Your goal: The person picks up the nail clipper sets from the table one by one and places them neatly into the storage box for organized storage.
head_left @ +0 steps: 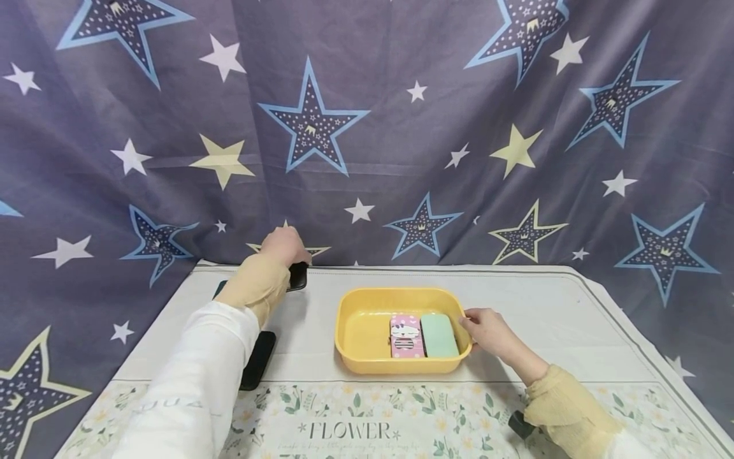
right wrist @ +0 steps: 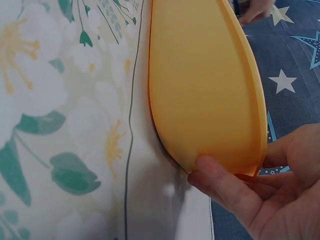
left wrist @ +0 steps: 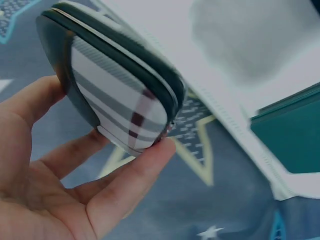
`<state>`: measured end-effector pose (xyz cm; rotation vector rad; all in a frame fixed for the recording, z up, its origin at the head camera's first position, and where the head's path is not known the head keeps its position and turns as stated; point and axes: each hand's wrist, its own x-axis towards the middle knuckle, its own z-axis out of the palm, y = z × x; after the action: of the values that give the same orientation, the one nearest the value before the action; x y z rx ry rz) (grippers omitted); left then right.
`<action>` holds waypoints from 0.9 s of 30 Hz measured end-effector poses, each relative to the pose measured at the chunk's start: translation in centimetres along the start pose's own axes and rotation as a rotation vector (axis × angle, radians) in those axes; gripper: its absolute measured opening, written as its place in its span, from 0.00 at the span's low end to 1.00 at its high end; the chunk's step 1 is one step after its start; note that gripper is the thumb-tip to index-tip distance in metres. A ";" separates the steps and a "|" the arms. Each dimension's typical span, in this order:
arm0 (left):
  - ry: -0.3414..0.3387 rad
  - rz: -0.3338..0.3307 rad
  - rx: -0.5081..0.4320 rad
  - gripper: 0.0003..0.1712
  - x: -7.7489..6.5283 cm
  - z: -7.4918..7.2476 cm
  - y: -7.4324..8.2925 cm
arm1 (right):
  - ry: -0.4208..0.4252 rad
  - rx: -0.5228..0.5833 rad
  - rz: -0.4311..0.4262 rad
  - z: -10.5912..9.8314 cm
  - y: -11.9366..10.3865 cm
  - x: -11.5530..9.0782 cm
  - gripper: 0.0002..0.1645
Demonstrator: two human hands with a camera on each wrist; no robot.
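Observation:
At the back left of the table my left hand [head_left: 283,245] holds a zip-around wallet [left wrist: 115,90], dark-edged with a white, grey and dark red plaid side. The thumb and fingers grip it by its edges, and the zip faces up. My right hand [head_left: 490,330] grips the right end of a yellow plastic basin [head_left: 395,366], its fingers against the outer wall. Inside the basin, towards the right, a pink wallet with a cartoon animal [head_left: 406,336] lies beside a mint green wallet or case [head_left: 439,336].
Left of the basin lies a black oblong case [head_left: 258,360], partly behind the left sleeve. A dark green flat item [left wrist: 295,130] lies near the back left edge, mostly hidden in the head view. A star-patterned curtain [head_left: 355,140] hangs directly behind the table.

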<state>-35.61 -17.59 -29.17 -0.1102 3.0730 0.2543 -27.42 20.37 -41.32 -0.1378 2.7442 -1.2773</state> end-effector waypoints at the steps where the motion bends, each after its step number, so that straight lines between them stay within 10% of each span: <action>1: 0.004 0.001 0.000 0.36 -0.1 -0.4 0.4 | 0.001 0.003 0.002 0.0 0.0 0.0 0.21; 13: -0.028 0.040 0.013 0.19 -2.7 -3.1 6.4 | -0.006 -0.005 0.009 -0.1 0.0 0.0 0.23; 27: -0.026 0.218 0.128 0.18 -5.7 0.2 12.6 | -0.009 -0.008 0.029 -0.1 -0.3 -0.1 0.24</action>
<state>-30.91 -4.79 -26.96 0.2328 3.0638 0.0674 -27.33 20.24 -41.05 -0.1034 2.7333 -1.2557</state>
